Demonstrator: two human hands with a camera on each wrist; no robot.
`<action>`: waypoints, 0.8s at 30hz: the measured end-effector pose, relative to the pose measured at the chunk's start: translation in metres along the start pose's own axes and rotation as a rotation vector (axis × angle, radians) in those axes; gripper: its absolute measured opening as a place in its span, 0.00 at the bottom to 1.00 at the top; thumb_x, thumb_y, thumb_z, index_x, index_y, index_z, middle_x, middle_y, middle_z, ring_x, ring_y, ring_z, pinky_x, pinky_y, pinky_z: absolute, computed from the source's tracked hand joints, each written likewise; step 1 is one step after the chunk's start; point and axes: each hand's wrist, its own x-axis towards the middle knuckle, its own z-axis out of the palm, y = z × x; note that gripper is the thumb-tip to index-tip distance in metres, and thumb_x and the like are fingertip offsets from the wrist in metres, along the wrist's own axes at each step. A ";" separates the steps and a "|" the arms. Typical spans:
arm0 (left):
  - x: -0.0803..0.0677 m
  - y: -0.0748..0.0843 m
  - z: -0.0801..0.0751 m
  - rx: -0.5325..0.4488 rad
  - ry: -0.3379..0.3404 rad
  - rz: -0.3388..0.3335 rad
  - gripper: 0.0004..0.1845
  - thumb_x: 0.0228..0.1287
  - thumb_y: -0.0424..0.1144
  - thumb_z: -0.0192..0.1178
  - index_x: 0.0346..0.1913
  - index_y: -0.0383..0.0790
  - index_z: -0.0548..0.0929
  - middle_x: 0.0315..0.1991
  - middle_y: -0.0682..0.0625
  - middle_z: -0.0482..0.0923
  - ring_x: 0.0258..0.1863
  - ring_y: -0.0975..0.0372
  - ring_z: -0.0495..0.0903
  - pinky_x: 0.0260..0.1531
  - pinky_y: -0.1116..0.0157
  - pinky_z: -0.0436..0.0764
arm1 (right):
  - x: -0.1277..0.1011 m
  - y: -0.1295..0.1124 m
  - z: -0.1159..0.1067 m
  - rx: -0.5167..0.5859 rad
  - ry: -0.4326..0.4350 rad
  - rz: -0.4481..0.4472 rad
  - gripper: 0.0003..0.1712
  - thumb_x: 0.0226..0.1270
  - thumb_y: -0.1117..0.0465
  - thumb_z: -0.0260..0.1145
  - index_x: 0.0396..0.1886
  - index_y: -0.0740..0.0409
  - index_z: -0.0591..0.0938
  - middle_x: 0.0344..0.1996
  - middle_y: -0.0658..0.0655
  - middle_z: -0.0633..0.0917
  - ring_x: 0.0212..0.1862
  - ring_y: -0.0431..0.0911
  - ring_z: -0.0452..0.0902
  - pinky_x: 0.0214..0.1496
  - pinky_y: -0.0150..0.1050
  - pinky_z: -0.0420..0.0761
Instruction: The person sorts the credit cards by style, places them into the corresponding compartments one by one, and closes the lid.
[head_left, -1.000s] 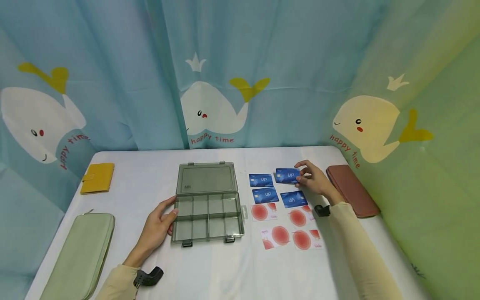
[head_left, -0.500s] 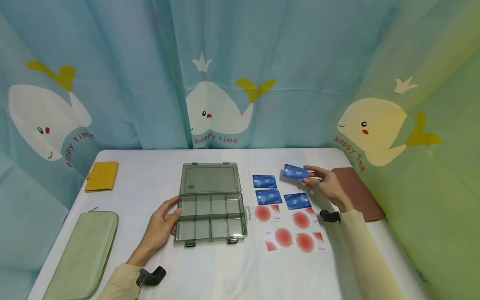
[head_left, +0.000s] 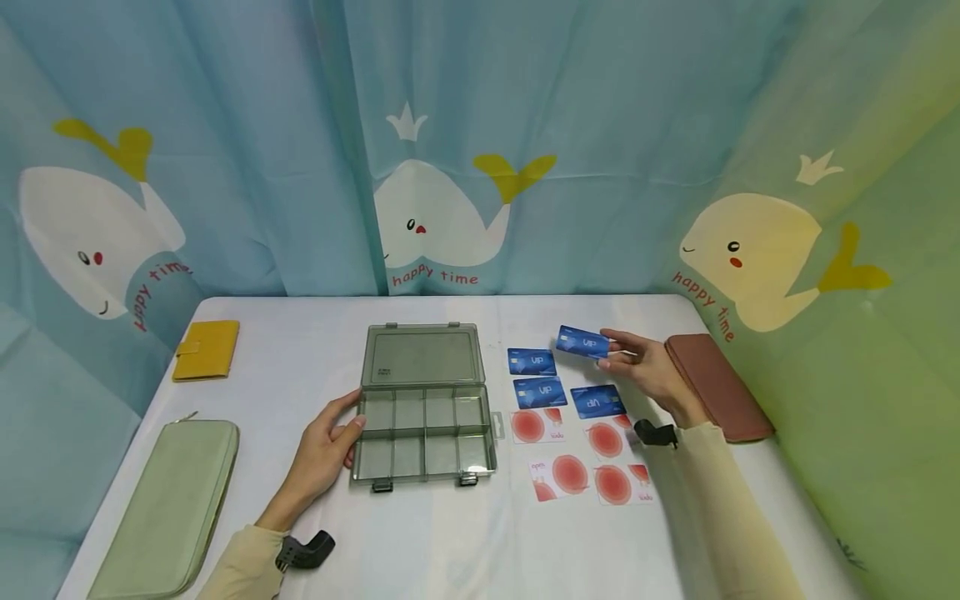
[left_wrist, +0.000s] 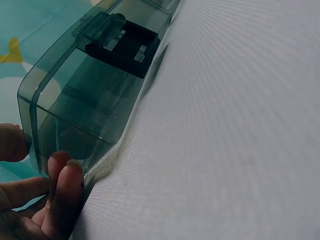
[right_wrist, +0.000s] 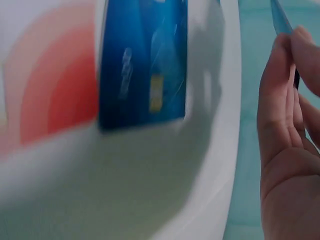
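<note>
My right hand pinches a blue VIP card by its right end, and in the right wrist view the card's edge stands between thumb and fingers. That card is raised above the table. My left hand grips the left side of a grey clear compartment box, whose lid lies back. In the left wrist view, fingertips touch the box corner near a dark latch. On the table lie other blue cards, an upper left one, one below it and one at right.
Several red-and-white cards lie nearer me, below the blue ones. A brown wallet is by the right edge. At left are a yellow card holder and a green zip wallet. A whale-print curtain hangs behind the table.
My right hand has lifted the blue card off the table, and in the last half second it has shifted slightly left. My left hand stays on the box. The head view has shifted a little.
</note>
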 end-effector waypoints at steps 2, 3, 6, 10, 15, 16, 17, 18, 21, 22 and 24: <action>0.000 0.000 0.000 0.001 -0.002 0.001 0.28 0.80 0.35 0.59 0.78 0.34 0.69 0.15 0.48 0.76 0.15 0.65 0.74 0.21 0.66 0.79 | 0.000 -0.004 0.005 0.004 -0.001 -0.028 0.37 0.73 0.67 0.72 0.78 0.65 0.71 0.58 0.69 0.75 0.44 0.35 0.80 0.49 0.23 0.81; 0.000 0.000 0.000 0.003 -0.002 0.002 0.28 0.80 0.35 0.59 0.78 0.34 0.69 0.15 0.48 0.76 0.15 0.65 0.74 0.21 0.66 0.79 | -0.001 -0.007 0.008 0.004 0.000 -0.038 0.37 0.73 0.67 0.71 0.78 0.65 0.71 0.58 0.68 0.75 0.45 0.36 0.80 0.49 0.23 0.81; 0.000 -0.001 0.000 0.017 -0.002 0.010 0.28 0.81 0.36 0.59 0.78 0.34 0.69 0.15 0.48 0.76 0.15 0.65 0.74 0.21 0.66 0.79 | -0.001 -0.015 0.018 -0.021 0.003 -0.066 0.35 0.75 0.67 0.70 0.78 0.63 0.72 0.56 0.66 0.76 0.46 0.39 0.79 0.51 0.22 0.80; 0.000 -0.003 0.000 0.045 0.014 0.032 0.28 0.81 0.37 0.59 0.78 0.34 0.69 0.14 0.48 0.75 0.15 0.65 0.74 0.22 0.66 0.78 | -0.001 -0.027 0.034 -0.058 -0.012 -0.118 0.32 0.76 0.66 0.69 0.77 0.60 0.74 0.52 0.65 0.77 0.46 0.42 0.78 0.50 0.23 0.80; 0.000 -0.004 0.000 0.061 0.036 0.031 0.27 0.80 0.38 0.60 0.77 0.35 0.72 0.13 0.50 0.74 0.14 0.65 0.75 0.22 0.66 0.78 | -0.001 -0.045 0.057 -0.027 -0.067 -0.191 0.31 0.76 0.69 0.68 0.76 0.62 0.74 0.49 0.65 0.77 0.45 0.42 0.78 0.49 0.24 0.81; 0.000 -0.005 0.000 0.059 0.036 0.030 0.27 0.81 0.38 0.60 0.77 0.36 0.72 0.13 0.50 0.75 0.14 0.65 0.75 0.22 0.66 0.78 | -0.001 -0.048 0.062 -0.016 -0.076 -0.201 0.31 0.75 0.70 0.68 0.76 0.62 0.74 0.49 0.65 0.77 0.45 0.42 0.78 0.48 0.24 0.81; 0.001 -0.005 0.000 0.057 0.035 0.033 0.27 0.81 0.38 0.60 0.77 0.37 0.72 0.13 0.50 0.75 0.14 0.65 0.75 0.22 0.66 0.78 | -0.002 -0.051 0.066 -0.008 -0.082 -0.210 0.31 0.75 0.70 0.68 0.76 0.63 0.74 0.49 0.65 0.77 0.45 0.42 0.78 0.48 0.24 0.81; 0.001 -0.006 0.000 0.055 0.034 0.037 0.27 0.81 0.38 0.60 0.77 0.37 0.72 0.13 0.50 0.76 0.14 0.65 0.75 0.22 0.66 0.78 | -0.002 -0.055 0.071 -0.001 -0.089 -0.219 0.31 0.75 0.70 0.68 0.76 0.63 0.74 0.49 0.65 0.77 0.45 0.42 0.78 0.48 0.24 0.81; 0.002 -0.006 0.000 0.043 0.026 0.053 0.27 0.81 0.38 0.59 0.78 0.38 0.71 0.14 0.47 0.77 0.15 0.65 0.76 0.22 0.66 0.79 | -0.002 -0.064 0.083 0.017 -0.110 -0.235 0.31 0.74 0.70 0.69 0.75 0.64 0.74 0.48 0.65 0.77 0.45 0.44 0.78 0.48 0.24 0.81; 0.001 -0.006 0.000 0.042 0.026 0.059 0.27 0.81 0.38 0.59 0.78 0.37 0.71 0.14 0.46 0.78 0.15 0.65 0.76 0.21 0.66 0.79 | -0.003 -0.067 0.087 0.025 -0.119 -0.238 0.31 0.74 0.70 0.69 0.75 0.64 0.75 0.48 0.65 0.77 0.45 0.45 0.78 0.47 0.24 0.80; 0.001 -0.006 0.000 0.037 0.030 0.068 0.27 0.81 0.37 0.59 0.78 0.37 0.71 0.15 0.45 0.79 0.15 0.65 0.76 0.21 0.66 0.80 | -0.003 -0.073 0.095 0.041 -0.142 -0.242 0.31 0.75 0.70 0.68 0.75 0.63 0.75 0.49 0.65 0.76 0.46 0.46 0.78 0.47 0.25 0.79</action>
